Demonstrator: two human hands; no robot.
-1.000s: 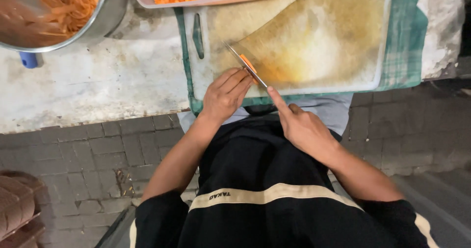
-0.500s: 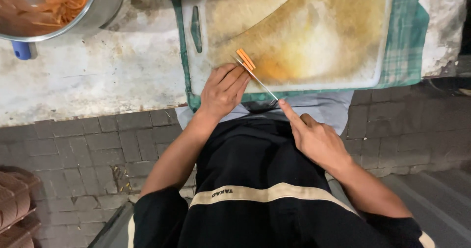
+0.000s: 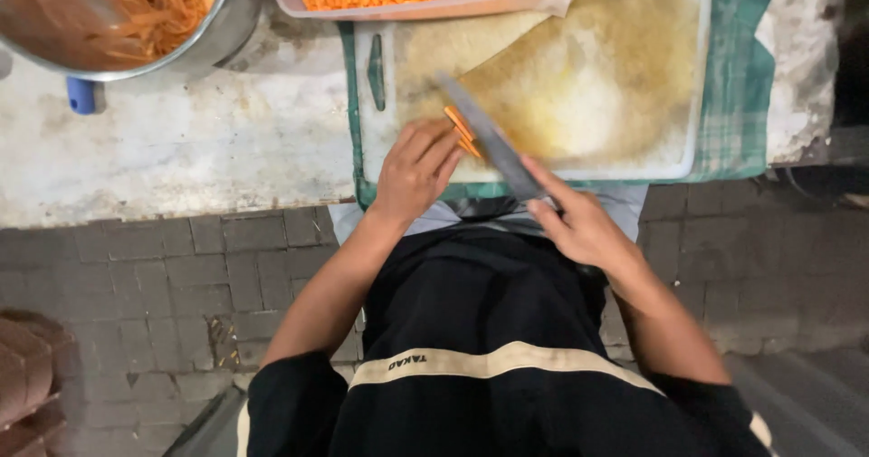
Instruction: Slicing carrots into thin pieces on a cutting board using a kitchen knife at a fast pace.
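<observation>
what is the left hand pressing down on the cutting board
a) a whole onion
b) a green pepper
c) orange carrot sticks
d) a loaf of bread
c, the left hand has its fingertips on thin orange carrot sticks lying on the board, right beside the knife held in the right hand.

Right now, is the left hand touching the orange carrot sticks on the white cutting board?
Touching. The head view shows the left hand with fingertips pressed on the orange carrot sticks, no gap, beside the knife blade.
</observation>
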